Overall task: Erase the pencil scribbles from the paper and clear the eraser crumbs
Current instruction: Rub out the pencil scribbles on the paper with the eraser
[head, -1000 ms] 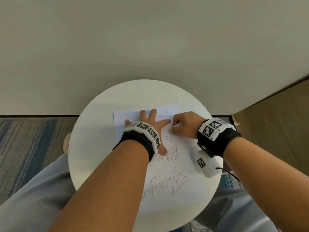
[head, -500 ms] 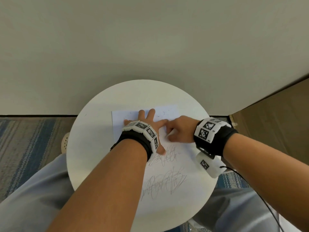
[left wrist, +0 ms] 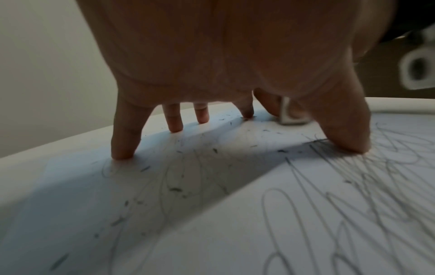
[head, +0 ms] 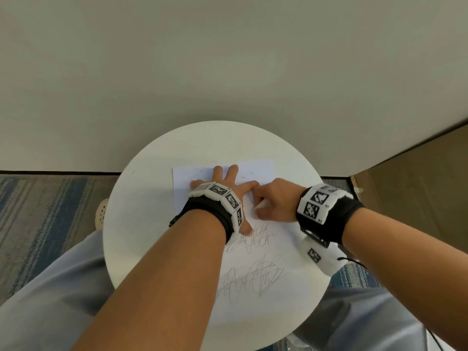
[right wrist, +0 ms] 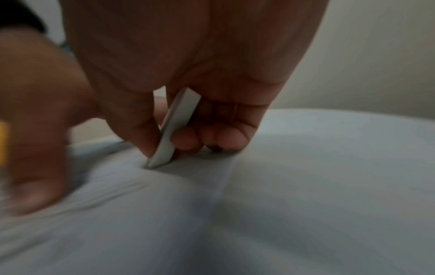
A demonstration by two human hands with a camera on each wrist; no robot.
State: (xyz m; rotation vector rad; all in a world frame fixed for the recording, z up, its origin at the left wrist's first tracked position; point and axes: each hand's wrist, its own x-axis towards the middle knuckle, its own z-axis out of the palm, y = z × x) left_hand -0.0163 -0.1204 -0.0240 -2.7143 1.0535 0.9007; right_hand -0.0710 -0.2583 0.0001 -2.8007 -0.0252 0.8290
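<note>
A white sheet of paper [head: 278, 295] lies on the round white table [head: 141, 224]. Pencil scribbles [head: 253, 277] cover its near half; faint lines and dark eraser crumbs [left wrist: 175, 189] mark the far part. My left hand [head: 222, 181] presses on the sheet's far part with fingers spread and straight [left wrist: 123, 147]. Just right of it, my right hand [head: 273, 198] pinches a thin white eraser [right wrist: 174, 128] between thumb and fingers, its lower edge on the paper. The eraser [left wrist: 290, 116] also shows in the left wrist view, behind my left thumb. The right wrist view is blurred.
A plain wall [head: 228, 72] stands directly behind the table. A striped carpet [head: 45, 219] lies to the left and a brown panel [head: 417, 193] to the right. My knees in grey trousers [head: 50, 300] flank the table, and a shoe [head: 101, 214] shows at its left edge.
My right hand with the eraser has slid left across the paper, toward my left forefinger. My left hand has stayed pressed on the sheet.
</note>
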